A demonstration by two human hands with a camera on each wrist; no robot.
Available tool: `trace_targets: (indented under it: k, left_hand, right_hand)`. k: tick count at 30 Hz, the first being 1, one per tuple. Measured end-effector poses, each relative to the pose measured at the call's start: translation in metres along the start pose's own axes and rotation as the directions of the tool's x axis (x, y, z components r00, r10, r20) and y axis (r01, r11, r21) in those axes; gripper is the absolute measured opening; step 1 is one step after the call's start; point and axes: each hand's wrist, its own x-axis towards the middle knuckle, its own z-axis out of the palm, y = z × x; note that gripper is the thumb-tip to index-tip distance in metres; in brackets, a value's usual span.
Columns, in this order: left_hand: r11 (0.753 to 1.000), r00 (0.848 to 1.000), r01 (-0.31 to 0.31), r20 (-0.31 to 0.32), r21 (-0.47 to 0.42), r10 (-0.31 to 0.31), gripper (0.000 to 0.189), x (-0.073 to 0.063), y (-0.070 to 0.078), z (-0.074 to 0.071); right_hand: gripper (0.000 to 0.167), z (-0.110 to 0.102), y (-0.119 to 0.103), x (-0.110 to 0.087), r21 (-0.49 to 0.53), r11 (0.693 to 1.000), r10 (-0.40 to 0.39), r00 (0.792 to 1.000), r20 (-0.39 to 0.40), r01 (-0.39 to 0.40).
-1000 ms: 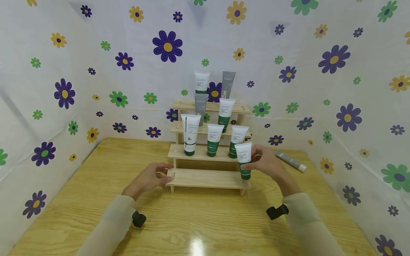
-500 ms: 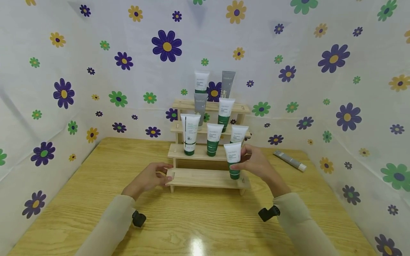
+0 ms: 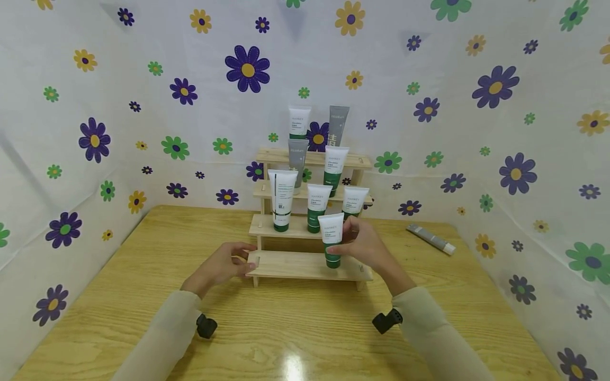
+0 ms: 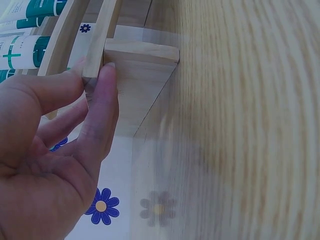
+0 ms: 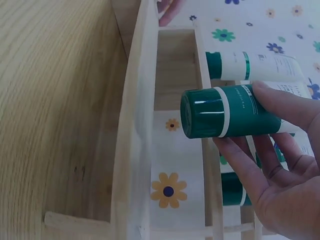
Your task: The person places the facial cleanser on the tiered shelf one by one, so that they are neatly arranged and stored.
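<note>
My right hand [image 3: 364, 244] pinches a white-and-green squeeze tube [image 3: 331, 241] between thumb and fingers. It is upright, cap down, over the right half of the lowest step of a wooden tiered display stand [image 3: 295, 264]. In the right wrist view, a gap shows between the tube's green cap [image 5: 202, 114] and the step's board [image 5: 137, 125]. My left hand [image 3: 225, 263] grips the left end of that step; in the left wrist view, thumb and fingers pinch the board [image 4: 97, 52]. Behind the held tube, another white-and-green tube [image 3: 355, 200] is partly hidden.
Upper steps carry a tall white tube [image 3: 283, 198], a white-and-green tube [image 3: 316, 206], grey tubes [image 3: 297, 159] and more white-and-green ones. A grey tube [image 3: 431, 239] lies on the wooden table [image 3: 295, 328] at right. Flower-patterned sheeting [image 3: 190, 63] surrounds the table.
My right hand has carried the tube leftward along the lowest step, from its right end towards the middle. My left hand stays at the step's left end.
</note>
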Motion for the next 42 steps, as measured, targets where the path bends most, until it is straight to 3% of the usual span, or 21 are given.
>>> trace_targets:
  k: [29,42]
  left_hand:
    - [1.0,1.0,-0.014,0.007,-0.007,0.014,0.05,0.001,-0.001,0.0]
    - [1.0,1.0,-0.013,0.008,-0.007,0.013,0.05,0.002,-0.003,-0.001]
  right_hand:
    - [0.042,0.068,-0.006,0.008,0.036,0.997,-0.059,0.99,-0.131,0.064]
    - [0.043,0.081,-0.009,0.01,0.057,0.996,-0.062,0.982,-0.181,0.074]
